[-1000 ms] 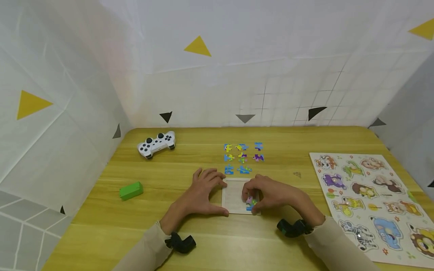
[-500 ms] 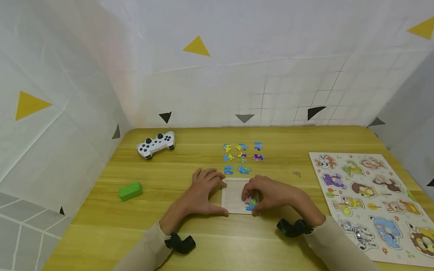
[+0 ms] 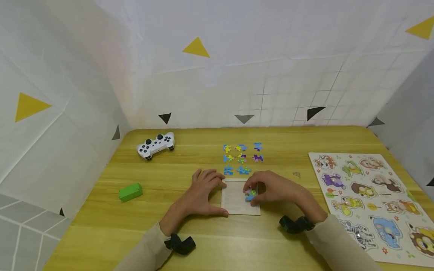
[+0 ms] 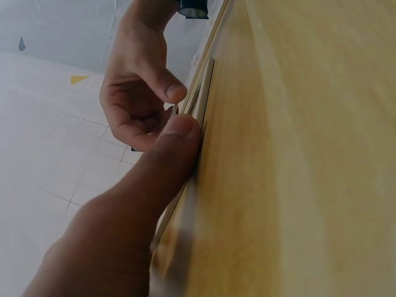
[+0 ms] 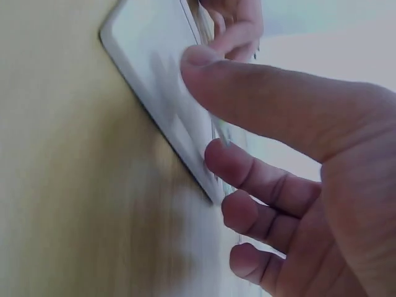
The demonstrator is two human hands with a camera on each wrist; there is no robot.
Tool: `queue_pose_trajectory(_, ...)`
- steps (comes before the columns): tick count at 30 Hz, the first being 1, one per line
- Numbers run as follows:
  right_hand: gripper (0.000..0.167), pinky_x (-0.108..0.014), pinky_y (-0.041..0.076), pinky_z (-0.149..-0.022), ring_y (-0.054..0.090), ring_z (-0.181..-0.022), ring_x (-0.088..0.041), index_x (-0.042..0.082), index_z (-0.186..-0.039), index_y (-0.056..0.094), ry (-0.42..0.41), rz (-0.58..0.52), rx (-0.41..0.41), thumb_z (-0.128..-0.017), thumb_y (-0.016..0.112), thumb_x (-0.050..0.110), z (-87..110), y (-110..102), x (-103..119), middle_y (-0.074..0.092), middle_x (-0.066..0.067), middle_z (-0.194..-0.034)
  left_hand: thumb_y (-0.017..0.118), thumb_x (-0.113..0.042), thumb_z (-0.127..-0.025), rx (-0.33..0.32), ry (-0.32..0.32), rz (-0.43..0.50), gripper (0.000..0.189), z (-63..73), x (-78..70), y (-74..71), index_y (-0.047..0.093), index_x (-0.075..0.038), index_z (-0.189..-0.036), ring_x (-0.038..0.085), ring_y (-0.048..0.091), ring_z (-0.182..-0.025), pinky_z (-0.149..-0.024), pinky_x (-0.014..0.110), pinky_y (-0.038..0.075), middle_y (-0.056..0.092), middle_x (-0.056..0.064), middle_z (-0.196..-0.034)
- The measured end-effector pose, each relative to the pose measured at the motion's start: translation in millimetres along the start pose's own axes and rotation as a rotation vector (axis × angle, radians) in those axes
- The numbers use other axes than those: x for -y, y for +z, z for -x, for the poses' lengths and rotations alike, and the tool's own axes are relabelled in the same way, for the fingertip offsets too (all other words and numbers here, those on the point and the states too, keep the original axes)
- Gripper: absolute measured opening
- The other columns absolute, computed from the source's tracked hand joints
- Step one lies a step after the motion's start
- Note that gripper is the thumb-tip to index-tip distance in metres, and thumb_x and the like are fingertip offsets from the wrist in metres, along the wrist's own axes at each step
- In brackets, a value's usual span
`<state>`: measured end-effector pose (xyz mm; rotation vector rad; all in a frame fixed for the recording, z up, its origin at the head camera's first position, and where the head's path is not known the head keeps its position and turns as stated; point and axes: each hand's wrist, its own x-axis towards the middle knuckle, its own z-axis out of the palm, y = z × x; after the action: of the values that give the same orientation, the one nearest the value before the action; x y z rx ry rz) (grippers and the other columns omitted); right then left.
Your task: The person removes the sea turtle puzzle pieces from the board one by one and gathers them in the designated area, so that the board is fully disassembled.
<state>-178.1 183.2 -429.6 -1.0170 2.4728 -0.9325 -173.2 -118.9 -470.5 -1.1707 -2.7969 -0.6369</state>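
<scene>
A shallow pale wooden puzzle tray (image 3: 234, 199) lies flat on the table before me. My left hand (image 3: 203, 195) holds the tray's left side, index fingertip near the upper left corner and thumb at the lower edge. Between thumb and fingers my right hand (image 3: 271, 188) pinches a jigsaw piece (image 3: 251, 195), pink, green and blue, over the tray's right part. From the right wrist, the piece is a thin edge by the index fingertip. Beyond the tray lie several loose jigsaw pieces (image 3: 243, 170), yellow, blue and purple, in rough rows.
To the left are a white game controller (image 3: 156, 145) and a green block (image 3: 130, 192). A large animal puzzle board (image 3: 369, 207) covers the table's right side. White sheeting (image 3: 217, 86) stands behind the wooden table (image 3: 190, 150).
The right hand has risen a little and shifted away from me, carrying the jigsaw piece off the tray's lower right corner. The left hand stays at the tray.
</scene>
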Motion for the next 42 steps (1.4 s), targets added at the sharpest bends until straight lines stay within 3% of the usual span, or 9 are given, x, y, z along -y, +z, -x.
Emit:
queue_pose_trajectory(7,0.031,-0.030,0.053,-0.084,0.060,-0.094,-0.014,0.022,-0.114,0.074,0.068,0.005,-0.108,-0.085,0.084,0.028,1.6,-6.8,-14.8,0.072,0.008,-0.111,0.076,-0.077,-0.069,0.001,0.008,-0.007,0.078,-1.7,0.5,1.4,0.064,-0.027,-0.127,0.028,0.033,-0.149,-0.118,0.068,0.012,0.051,-0.004,-0.150)
queue_pose_trajectory(18,0.028,-0.026,0.051,-0.071,0.059,-0.078,-0.010,0.014,-0.114,0.075,0.145,0.094,-0.242,-0.087,0.082,0.023,-0.7,-18.9,-41.0,0.068,0.003,-0.094,0.077,-0.077,-0.070,-0.004,0.017,-0.018,0.077,-2.8,1.8,0.4,0.064,-0.027,-0.127,0.030,0.034,-0.149,-0.117,0.070,0.013,0.052,-0.003,-0.149)
queue_pose_trajectory(31,0.031,-0.032,0.048,-0.077,0.058,-0.088,-0.018,0.011,-0.120,0.075,0.174,0.103,-0.285,-0.090,0.078,0.017,-8.8,-17.9,-47.0,0.064,-0.006,-0.100,0.078,-0.075,-0.070,-0.003,0.010,-0.006,0.077,-1.9,2.7,1.0,0.063,-0.027,-0.128,0.029,0.033,-0.149,-0.118,0.068,0.012,0.051,-0.004,-0.149)
queue_pose_trajectory(42,0.030,-0.030,0.042,-0.072,0.050,-0.083,-0.019,0.010,-0.122,0.074,0.132,0.077,-0.283,-0.093,0.075,0.015,-6.9,-18.0,-50.9,0.062,-0.009,-0.101,0.081,-0.073,-0.067,-0.027,0.016,0.003,0.077,-2.1,4.8,5.1,0.063,-0.027,-0.127,0.032,0.034,-0.149,-0.117,0.068,0.012,0.052,-0.003,-0.148)
